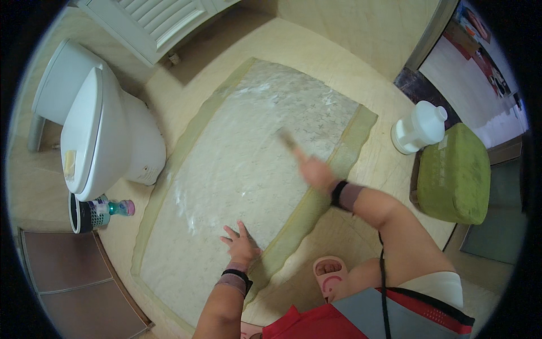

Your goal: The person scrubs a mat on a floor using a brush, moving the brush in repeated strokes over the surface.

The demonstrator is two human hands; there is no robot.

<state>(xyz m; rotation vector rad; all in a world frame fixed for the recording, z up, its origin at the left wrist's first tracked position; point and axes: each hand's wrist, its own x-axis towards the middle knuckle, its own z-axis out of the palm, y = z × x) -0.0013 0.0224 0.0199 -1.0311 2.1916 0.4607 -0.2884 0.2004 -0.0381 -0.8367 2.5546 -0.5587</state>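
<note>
A patterned mat with a pale green border (262,169) lies spread on the tiled floor, with whitish foam or wet streaks on it. My right hand (317,171) grips a brush (287,139) by its handle over the upper right part of the mat; the brush is blurred. Near the mat's lower edge my left hand (241,245) rests on the cloth, fingers spread, holding nothing.
A white toilet (114,131) stands at the left, beside a small bin (87,214) and a bottle (121,207). On the right are a white plastic jug (419,127) and a green cushioned stool (453,176). A louvred cabinet (165,21) hangs at the top left.
</note>
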